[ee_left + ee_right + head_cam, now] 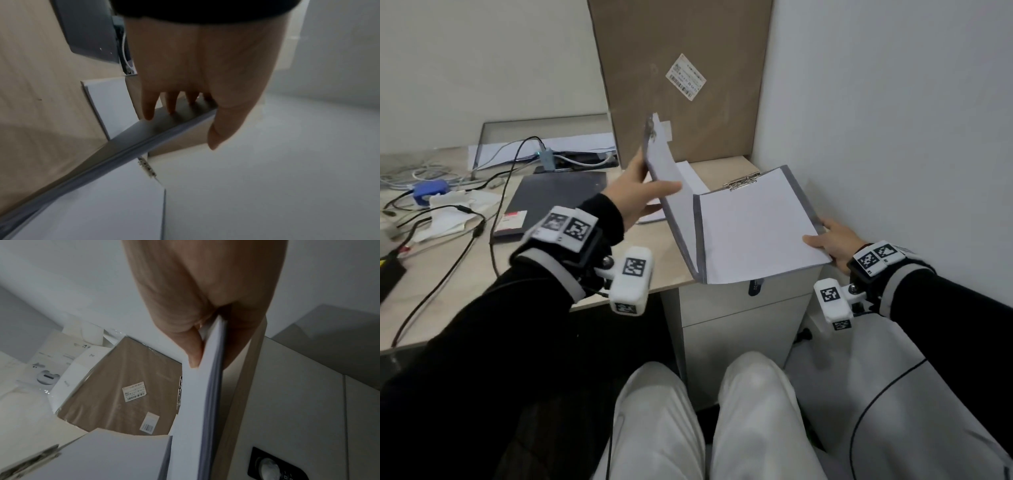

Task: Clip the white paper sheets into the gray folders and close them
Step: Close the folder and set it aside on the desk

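Observation:
An open gray folder [697,236] is held in the air above a white cabinet. White paper [756,226] lies on its right half under a metal clip [743,180]. My left hand [642,186] pinches the raised left cover [664,164], thumb on the inner face and fingers behind. In the left wrist view, my left hand [195,73] straddles the cover's edge [123,155]. My right hand [825,236] pinches the folder's lower right corner, thumb on the paper. The right wrist view shows my right hand [197,313] gripping the paper [191,402] and the gray board [212,402] together.
A tall cardboard box [681,75] leans against the wall behind the folder. More white sheets [690,174] lie on the desk [458,291] under the raised cover. A dark folder [551,198] and cables [448,212] lie to the left. The white cabinet [739,325] stands below.

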